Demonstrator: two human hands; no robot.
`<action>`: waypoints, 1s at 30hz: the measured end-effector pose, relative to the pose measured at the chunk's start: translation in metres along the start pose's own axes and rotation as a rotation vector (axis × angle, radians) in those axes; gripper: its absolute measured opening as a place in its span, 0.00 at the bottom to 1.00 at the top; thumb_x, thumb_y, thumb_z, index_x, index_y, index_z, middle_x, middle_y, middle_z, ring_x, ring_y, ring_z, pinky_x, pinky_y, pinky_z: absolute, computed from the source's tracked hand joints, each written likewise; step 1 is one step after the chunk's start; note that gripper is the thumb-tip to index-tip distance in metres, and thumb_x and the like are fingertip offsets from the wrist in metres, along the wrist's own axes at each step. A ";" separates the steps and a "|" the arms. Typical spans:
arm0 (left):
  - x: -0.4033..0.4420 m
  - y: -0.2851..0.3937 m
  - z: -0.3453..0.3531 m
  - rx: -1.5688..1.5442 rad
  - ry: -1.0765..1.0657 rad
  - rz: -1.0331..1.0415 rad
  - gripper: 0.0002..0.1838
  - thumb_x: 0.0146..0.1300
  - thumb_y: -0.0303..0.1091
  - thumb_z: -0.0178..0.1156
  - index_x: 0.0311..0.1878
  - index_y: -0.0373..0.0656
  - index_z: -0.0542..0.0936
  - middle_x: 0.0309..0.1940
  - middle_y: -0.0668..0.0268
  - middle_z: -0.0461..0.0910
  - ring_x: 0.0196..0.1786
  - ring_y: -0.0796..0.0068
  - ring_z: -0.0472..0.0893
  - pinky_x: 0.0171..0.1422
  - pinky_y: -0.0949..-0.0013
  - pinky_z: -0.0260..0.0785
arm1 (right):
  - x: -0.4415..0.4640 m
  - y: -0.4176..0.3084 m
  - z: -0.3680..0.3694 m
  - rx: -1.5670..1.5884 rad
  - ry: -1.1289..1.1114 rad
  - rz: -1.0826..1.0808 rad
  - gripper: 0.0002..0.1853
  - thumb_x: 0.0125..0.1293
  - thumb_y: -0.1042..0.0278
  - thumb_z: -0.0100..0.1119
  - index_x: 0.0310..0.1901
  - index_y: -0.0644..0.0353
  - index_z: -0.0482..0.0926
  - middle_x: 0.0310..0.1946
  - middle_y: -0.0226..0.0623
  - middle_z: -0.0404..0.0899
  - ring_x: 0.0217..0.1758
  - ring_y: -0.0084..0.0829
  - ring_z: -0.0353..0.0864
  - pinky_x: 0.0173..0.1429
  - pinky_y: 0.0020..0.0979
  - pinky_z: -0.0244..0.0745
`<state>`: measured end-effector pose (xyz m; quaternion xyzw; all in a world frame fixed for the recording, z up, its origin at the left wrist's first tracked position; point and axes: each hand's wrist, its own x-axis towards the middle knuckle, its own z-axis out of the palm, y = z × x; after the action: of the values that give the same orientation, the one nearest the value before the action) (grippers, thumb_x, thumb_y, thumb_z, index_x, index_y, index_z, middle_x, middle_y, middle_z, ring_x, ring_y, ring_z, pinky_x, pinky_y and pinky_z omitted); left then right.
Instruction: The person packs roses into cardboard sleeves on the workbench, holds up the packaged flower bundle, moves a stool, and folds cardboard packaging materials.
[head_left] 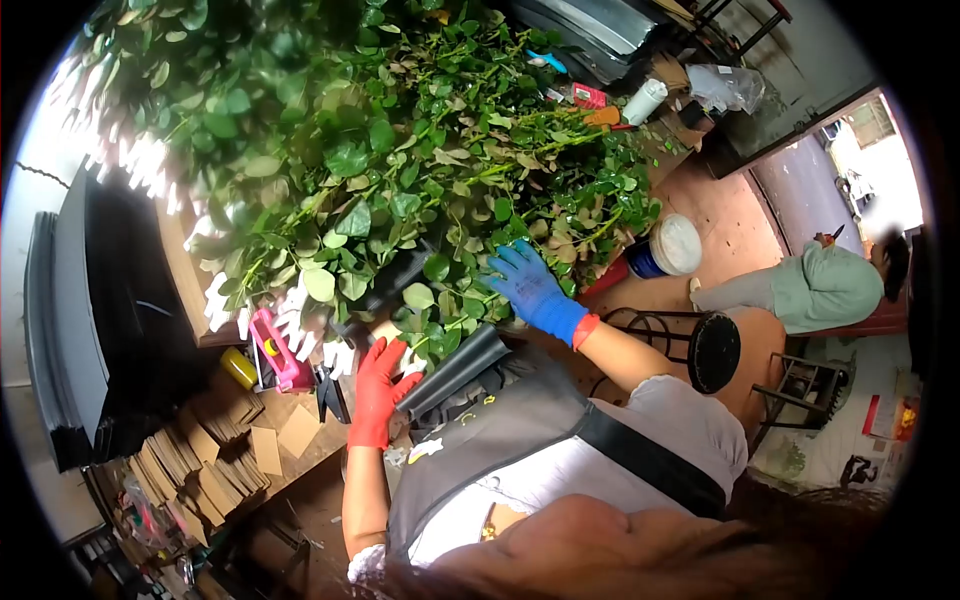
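Nearest, at six o'clock, a grey apron (510,420), with a black curved sheet (455,372) just beyond. Toward half past seven, the red-gloved left hand (377,395), back upward, fingers toward twelve, thumb set apart, at the near edge of the foliage; cannot tell grip from mere touch there. Close to centre, toward three, the blue-gloved right hand (535,290), fingers spread wide on the leaves, pointing toward ten.

Heaped beyond both, mainly toward eleven, leafy stems (390,170): densely tangled, mostly glossy green, some leaves pale or brownish, blurred toward ten.

Beside the heap at half past eight, a pink tape dispenser (275,355); at eight, stacked cardboard pieces (200,470). Farther, at half past two, a bucket (677,245), white on top; cannot tell lid from contents. At one, a clear plastic bag (727,88), contents unclear. Farthest, at three, a person (825,285) in pale green.
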<state>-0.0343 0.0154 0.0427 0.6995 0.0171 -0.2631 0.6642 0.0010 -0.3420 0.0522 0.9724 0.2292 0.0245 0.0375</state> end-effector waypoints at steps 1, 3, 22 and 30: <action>-0.001 0.002 0.002 -0.028 0.014 -0.015 0.23 0.74 0.28 0.59 0.70 0.36 0.75 0.81 0.59 0.52 0.75 0.60 0.68 0.58 0.61 0.84 | 0.002 -0.005 -0.018 0.049 -0.007 0.032 0.27 0.58 0.70 0.62 0.62 0.40 0.80 0.70 0.38 0.71 0.78 0.43 0.62 0.83 0.54 0.49; -0.003 0.014 0.004 -0.155 0.057 -0.102 0.24 0.73 0.29 0.61 0.70 0.36 0.74 0.81 0.58 0.53 0.74 0.61 0.69 0.57 0.62 0.85 | 0.006 -0.012 -0.040 0.064 -0.012 0.055 0.21 0.61 0.71 0.58 0.56 0.40 0.84 0.67 0.37 0.74 0.77 0.43 0.64 0.83 0.54 0.49; 0.003 0.033 -0.002 1.169 0.041 0.560 0.17 0.59 0.27 0.70 0.53 0.50 0.87 0.43 0.58 0.81 0.47 0.55 0.80 0.46 0.58 0.75 | 0.196 0.034 -0.113 0.175 0.477 -0.170 0.12 0.64 0.67 0.66 0.49 0.50 0.84 0.65 0.40 0.76 0.70 0.42 0.73 0.77 0.46 0.64; 0.003 0.008 -0.003 0.824 0.128 0.347 0.16 0.59 0.33 0.72 0.49 0.42 0.82 0.43 0.56 0.81 0.47 0.50 0.81 0.51 0.55 0.74 | 0.212 0.022 -0.173 0.129 0.783 -0.209 0.16 0.61 0.66 0.64 0.52 0.50 0.82 0.66 0.39 0.75 0.71 0.43 0.71 0.76 0.48 0.64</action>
<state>-0.0273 0.0167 0.0491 0.9130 -0.1655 -0.0888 0.3622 0.1891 -0.2561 0.2330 0.8613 0.3249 0.3744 -0.1114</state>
